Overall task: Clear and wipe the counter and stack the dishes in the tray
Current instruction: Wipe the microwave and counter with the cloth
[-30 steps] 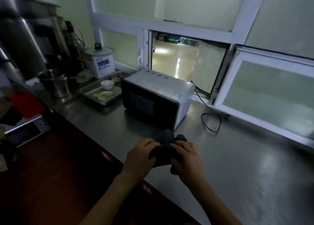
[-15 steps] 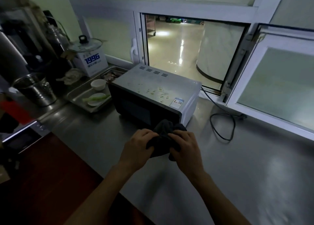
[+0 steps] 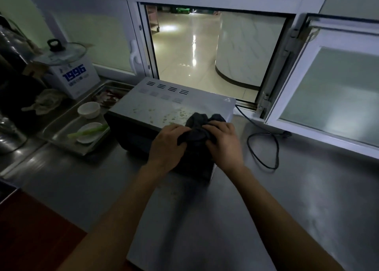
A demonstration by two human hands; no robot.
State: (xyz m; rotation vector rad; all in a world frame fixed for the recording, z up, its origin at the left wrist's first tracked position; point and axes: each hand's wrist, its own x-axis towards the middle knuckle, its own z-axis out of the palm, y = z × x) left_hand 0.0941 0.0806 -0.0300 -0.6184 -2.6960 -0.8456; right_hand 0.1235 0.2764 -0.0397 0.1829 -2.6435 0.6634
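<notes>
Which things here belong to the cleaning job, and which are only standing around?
Belonging to the job:
- dark cloth, gripped by left hand and right hand
- microwave oven with crumbs on top
- steel counter
- tray, small bowl, plate

Only standing around:
- white pot marked 1996
- power cable
- serving window

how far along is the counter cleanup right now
Early on. Done: nothing clearly finished, though the counter in front looks bare. In hand: the left hand and right hand grip a dark cloth bunched at the front edge of the microwave, whose top is strewn with pale crumbs. Left: wiping those away, and stacking the small bowl and plate, which sit apart in the tray.
</notes>
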